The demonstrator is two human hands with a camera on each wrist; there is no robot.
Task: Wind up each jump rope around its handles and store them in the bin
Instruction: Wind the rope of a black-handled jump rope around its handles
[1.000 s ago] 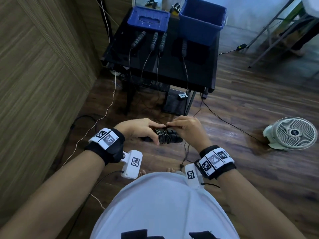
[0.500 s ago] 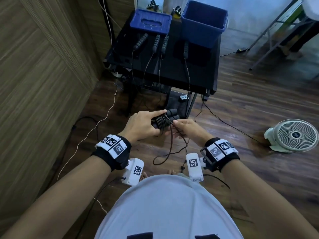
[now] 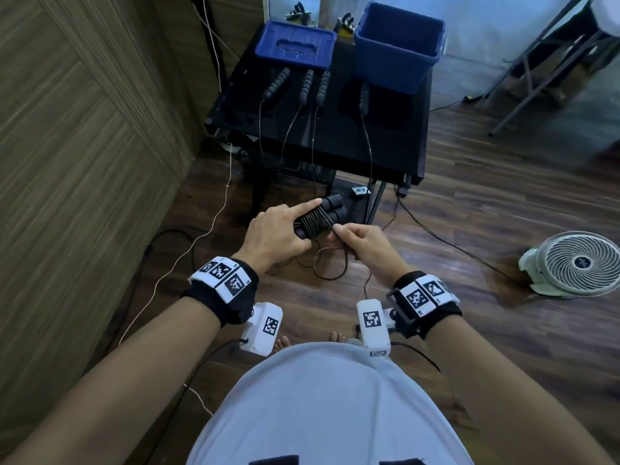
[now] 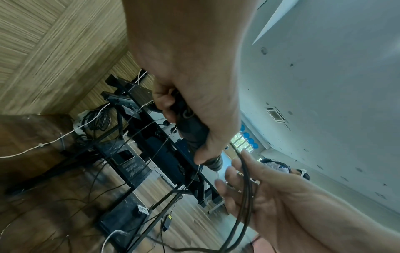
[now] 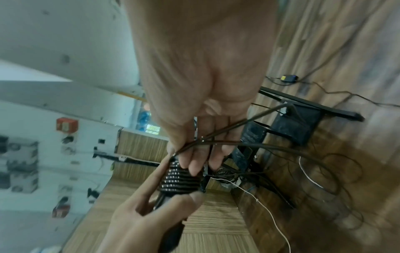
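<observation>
Left fingers (image 3: 303,209) clamp the paired black foam handles (image 3: 330,209); right fingers (image 3: 340,231) pinch the thin black cord (image 3: 327,270), best laid taut beside earlier coils.

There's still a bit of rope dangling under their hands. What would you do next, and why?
Probably lay one more turn on the coil. The left hand grips the paired handles, the right hand pinches the cord beside the wraps, and a loose loop hangs below, unwound.
</observation>
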